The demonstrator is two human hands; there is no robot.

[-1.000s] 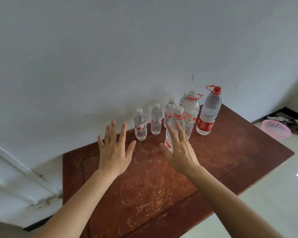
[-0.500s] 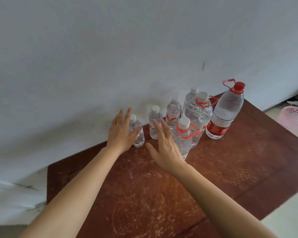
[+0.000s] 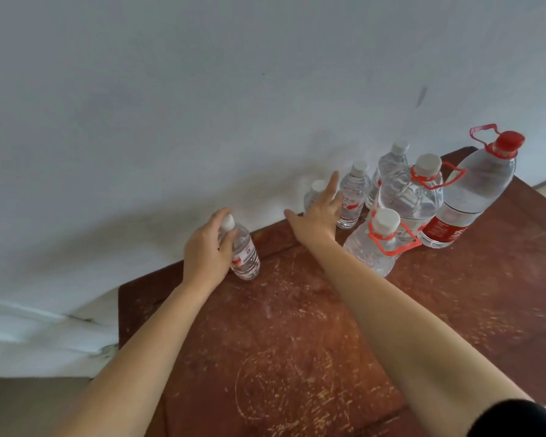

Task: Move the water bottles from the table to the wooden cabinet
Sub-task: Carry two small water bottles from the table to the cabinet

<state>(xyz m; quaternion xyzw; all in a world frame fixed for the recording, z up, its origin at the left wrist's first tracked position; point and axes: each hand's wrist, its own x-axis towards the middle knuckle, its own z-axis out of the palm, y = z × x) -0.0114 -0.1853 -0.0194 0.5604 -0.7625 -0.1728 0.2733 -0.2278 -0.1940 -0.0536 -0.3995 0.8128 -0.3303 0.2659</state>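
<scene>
Our left hand (image 3: 207,247) clamps its fingers round a small bottle (image 3: 245,255) at the counter's (image 3: 297,342) eleven o'clock, apparently ready to lift. Our right hand (image 3: 319,217), fingers apart, hovers at the next bottle (image 3: 316,188) toward twelve o'clock.

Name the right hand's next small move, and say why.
Probably curl the right hand round the small bottle just beyond it. The hand is open and reaches right at that bottle, while the left hand grips the leftmost bottle.

White wall (image 3: 202,89) behind — grey floor (image 3: 29,405) at lower left
</scene>
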